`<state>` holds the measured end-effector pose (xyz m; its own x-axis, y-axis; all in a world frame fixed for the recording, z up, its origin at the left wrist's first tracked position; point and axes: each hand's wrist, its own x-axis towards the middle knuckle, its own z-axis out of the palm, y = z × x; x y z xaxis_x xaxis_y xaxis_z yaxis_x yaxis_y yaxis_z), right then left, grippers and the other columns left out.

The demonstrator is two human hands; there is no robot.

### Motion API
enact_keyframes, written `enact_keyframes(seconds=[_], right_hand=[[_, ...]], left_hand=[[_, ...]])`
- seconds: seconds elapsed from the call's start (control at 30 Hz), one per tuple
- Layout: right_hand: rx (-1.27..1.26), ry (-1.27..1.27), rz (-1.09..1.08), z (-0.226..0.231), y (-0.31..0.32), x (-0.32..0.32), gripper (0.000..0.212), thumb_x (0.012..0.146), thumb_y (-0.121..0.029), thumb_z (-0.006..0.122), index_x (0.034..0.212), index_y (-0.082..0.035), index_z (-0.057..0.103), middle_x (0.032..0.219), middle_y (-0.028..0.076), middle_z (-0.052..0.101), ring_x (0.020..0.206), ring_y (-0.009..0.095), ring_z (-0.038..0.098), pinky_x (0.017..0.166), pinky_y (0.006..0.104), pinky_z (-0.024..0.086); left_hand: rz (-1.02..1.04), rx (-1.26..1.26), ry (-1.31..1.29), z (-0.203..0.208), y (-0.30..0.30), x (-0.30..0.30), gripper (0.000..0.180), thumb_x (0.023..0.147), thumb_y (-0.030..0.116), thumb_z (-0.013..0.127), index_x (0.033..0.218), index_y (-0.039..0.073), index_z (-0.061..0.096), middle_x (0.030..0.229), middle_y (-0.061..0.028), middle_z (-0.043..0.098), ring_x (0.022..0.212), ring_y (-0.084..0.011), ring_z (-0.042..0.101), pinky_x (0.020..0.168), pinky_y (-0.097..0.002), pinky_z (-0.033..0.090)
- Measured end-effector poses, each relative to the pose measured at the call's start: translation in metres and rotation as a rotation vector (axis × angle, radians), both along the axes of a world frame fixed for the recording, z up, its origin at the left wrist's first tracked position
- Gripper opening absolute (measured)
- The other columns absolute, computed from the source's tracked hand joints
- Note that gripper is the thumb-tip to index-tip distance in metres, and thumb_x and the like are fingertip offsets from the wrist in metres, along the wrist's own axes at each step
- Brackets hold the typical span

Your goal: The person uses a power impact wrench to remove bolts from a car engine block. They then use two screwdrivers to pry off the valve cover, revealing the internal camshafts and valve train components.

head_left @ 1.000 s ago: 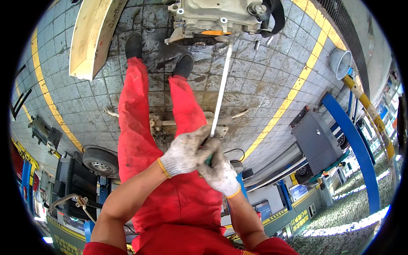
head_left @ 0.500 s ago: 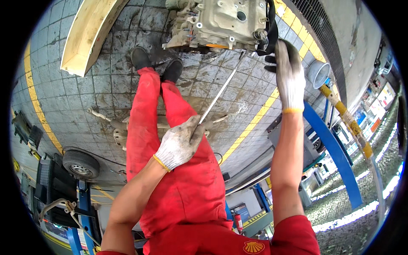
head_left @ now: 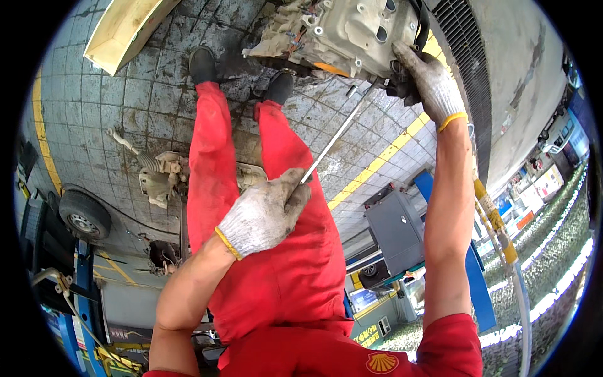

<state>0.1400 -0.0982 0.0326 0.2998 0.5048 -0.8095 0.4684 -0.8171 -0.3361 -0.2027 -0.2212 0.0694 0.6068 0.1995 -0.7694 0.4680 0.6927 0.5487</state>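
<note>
Left hand (head_left: pixel 262 213), gloved, has its grip closed round the near end of a long metal rod (head_left: pixel 336 137), angling it up toward the engine block (head_left: pixel 342 31). Right hand (head_left: pixel 430 78) clasps the block's edge, apparently steadying it on the tiled floor (head_left: pixel 125 94).

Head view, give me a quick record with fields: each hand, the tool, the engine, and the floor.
left hand: gloved, gripping the rod's near end
right hand: gloved, resting on the engine's right end
rod: thin metal, slanting from the left hand up toward the engine
engine: grey metal block on the floor, beyond the shoes
floor: dirty grey tiles with yellow lines
</note>
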Motion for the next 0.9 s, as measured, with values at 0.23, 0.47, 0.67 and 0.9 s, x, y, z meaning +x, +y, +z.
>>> enact_keyframes(seconds=[0.23,0.47,0.67,0.9], right_hand=[[0.022,0.050,0.002,-0.014,-0.009,0.017,0.059,0.097,-0.063,0.073,0.091,-0.005,0.069,0.068,0.002,0.063,0.051,0.009,0.055,0.044,0.0249,0.041],[0.111,0.082,-0.074,-0.023,-0.017,0.019,0.063,0.095,-0.059,0.079,0.113,0.000,0.066,0.074,0.003,0.064,0.046,0.006,0.047,0.037,0.0220,0.034],[0.113,0.052,-0.084,-0.018,-0.016,0.014,0.071,0.094,-0.060,0.079,0.121,0.004,0.064,0.073,0.002,0.062,0.047,0.007,0.047,0.039,0.0242,0.035],[0.140,0.014,-0.208,-0.011,-0.017,-0.002,0.061,0.094,-0.053,0.082,0.115,0.002,0.067,0.073,0.003,0.062,0.048,0.009,0.046,0.039,0.0265,0.033]], left_hand=[[-0.056,-0.076,0.074,0.024,0.047,0.006,0.031,0.113,0.020,0.053,0.134,0.000,0.063,0.079,-0.0018,0.066,0.058,-0.0096,0.060,0.052,-0.0281,0.049],[-0.133,0.584,0.140,-0.003,-0.007,0.008,0.026,0.108,0.018,0.059,0.129,0.005,0.065,0.089,-0.0231,0.071,0.082,-0.0432,0.071,0.069,-0.0524,0.056],[-0.206,0.836,0.209,-0.017,-0.040,0.010,0.038,0.100,0.015,0.065,0.137,0.006,0.059,0.090,-0.0153,0.073,0.080,-0.0378,0.073,0.066,-0.0493,0.058],[-0.146,0.982,0.290,-0.020,-0.056,0.019,0.017,0.103,0.016,0.065,0.117,0.007,0.061,0.071,-0.0136,0.067,0.058,-0.0339,0.068,0.051,-0.0481,0.055]])
